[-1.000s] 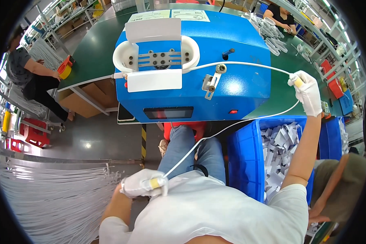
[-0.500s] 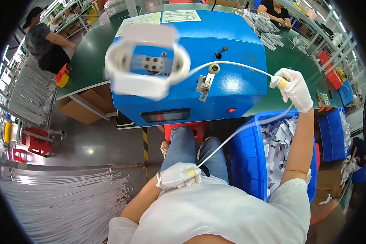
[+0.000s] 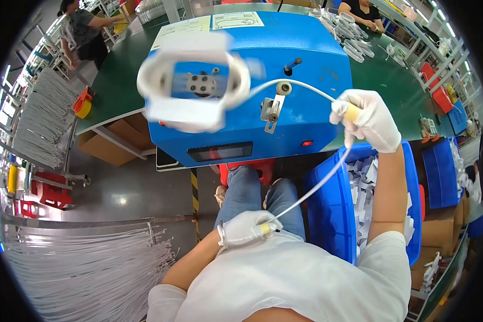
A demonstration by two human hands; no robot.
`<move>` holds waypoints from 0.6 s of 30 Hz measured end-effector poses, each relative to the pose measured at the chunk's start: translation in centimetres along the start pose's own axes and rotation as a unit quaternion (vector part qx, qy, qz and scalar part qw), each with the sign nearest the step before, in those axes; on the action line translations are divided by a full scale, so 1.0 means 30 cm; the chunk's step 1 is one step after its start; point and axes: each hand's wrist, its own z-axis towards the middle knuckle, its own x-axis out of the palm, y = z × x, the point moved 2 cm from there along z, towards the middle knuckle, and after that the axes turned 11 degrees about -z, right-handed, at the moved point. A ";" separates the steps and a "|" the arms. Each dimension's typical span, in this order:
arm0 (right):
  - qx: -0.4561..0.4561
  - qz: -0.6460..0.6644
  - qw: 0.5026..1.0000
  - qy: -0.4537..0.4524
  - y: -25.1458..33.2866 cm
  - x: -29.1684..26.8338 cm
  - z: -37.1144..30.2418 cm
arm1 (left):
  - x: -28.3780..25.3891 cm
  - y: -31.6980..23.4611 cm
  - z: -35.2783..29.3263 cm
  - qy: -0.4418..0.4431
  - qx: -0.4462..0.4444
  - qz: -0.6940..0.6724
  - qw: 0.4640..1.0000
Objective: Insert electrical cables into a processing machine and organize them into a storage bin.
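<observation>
A white cable point(image 3: 308, 86) runs from the spinning white winding frame point(image 3: 185, 115) on the front of a blue machine point(image 3: 316, 121), past a small metal guide roller point(image 3: 284, 88). My right hand point(image 3: 371, 119), in a white glove with a yellowish fingertip cover, is closed around this cable to the right of the machine. From there the cable sags down to my left hand point(image 3: 245, 228), gloved likewise, which rests at my waist with its fingers closed on the cable. Motion blurs the frame, and coiled cable on it is hard to make out.
A blue bin point(image 3: 329, 212) of white scraps stands by my right arm. Many white cables hang on a rack point(image 3: 91, 268) at lower left. Coiled white cables point(image 3: 354, 43) lie on the green table point(image 3: 383, 80). Two people are beyond the machine, left and right.
My right hand has moved left toward the machine along with the cable. My left hand has shifted slightly right. The frame still spins. The person at far left has turned and moved.
</observation>
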 end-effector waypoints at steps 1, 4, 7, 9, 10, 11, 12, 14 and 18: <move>0.004 0.036 0.999 0.008 0.006 0.016 0.010 | 0.002 -0.015 0.002 -0.011 0.044 0.104 0.994; 0.022 0.051 0.998 0.010 0.052 0.054 0.018 | -0.006 -0.037 0.002 -0.006 0.022 0.134 0.991; -0.003 0.094 0.996 0.003 0.040 0.053 0.027 | -0.026 -0.030 0.005 -0.008 0.041 0.159 0.986; 0.010 0.086 0.996 0.017 0.036 0.043 0.015 | -0.033 -0.059 0.002 0.007 0.035 0.183 0.982; 0.011 0.089 0.996 0.014 0.042 0.050 0.011 | -0.034 -0.079 0.001 0.021 0.033 0.202 0.979; 0.015 0.091 0.996 0.016 0.053 0.065 0.007 | -0.034 -0.097 0.004 0.022 0.030 0.205 0.978; 0.021 0.091 0.995 0.017 0.067 0.077 0.002 | -0.028 -0.115 0.011 0.025 0.039 0.200 0.979; 0.015 0.099 0.995 0.013 0.083 0.090 0.007 | -0.030 -0.157 0.027 0.042 0.086 0.279 0.956; -0.021 0.075 0.997 -0.014 0.089 0.085 0.020 | -0.023 -0.304 -0.022 0.029 0.204 0.462 0.862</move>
